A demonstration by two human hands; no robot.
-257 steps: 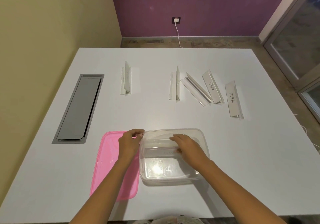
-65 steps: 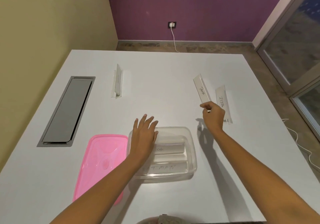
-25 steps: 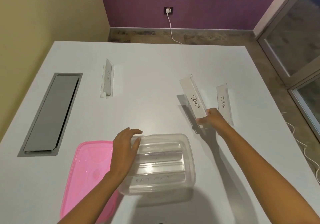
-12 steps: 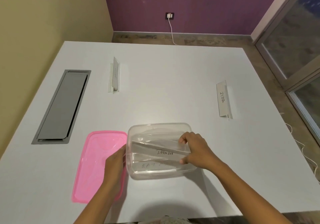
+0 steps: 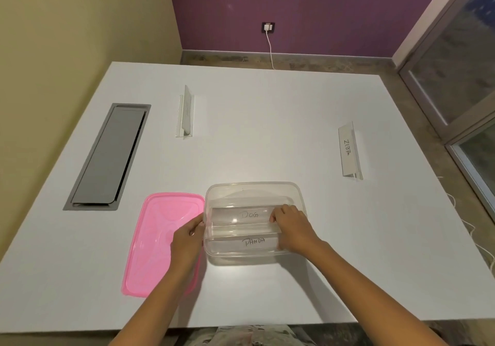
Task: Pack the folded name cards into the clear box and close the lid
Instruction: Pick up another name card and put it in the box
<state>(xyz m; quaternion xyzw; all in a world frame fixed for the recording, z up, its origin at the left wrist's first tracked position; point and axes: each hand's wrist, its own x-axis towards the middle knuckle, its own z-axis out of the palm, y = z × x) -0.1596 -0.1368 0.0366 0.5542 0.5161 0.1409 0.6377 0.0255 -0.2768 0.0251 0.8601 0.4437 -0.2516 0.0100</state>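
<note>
Flat pink plastic lid (image 5: 160,241) lies left of the clear rectangular plastic box (image 5: 253,189), which is steadied by the left hand (image 5: 187,241) pressed against its wall. Right hand (image 5: 292,229) is curled inside, pinching the folded white PANDA card (image 5: 253,241) beside the DOG card (image 5: 249,214). ZEBRA card (image 5: 348,150) remains far right; loosely seated cards could likely block the lid.

Both my forearms come up from the near edge, bare, angled inward. My L hand (image 5: 187,241) sits palm-in w/ thumb and fingertips pressed against the box (image 5: 253,193) at its left wall, fingers curled. My R hand (image 5: 293,229) is knuckles-up, reaching over the right rim, fingers bent down inside; can't tell if they pinch anything. Wrists roughly straight.
</note>
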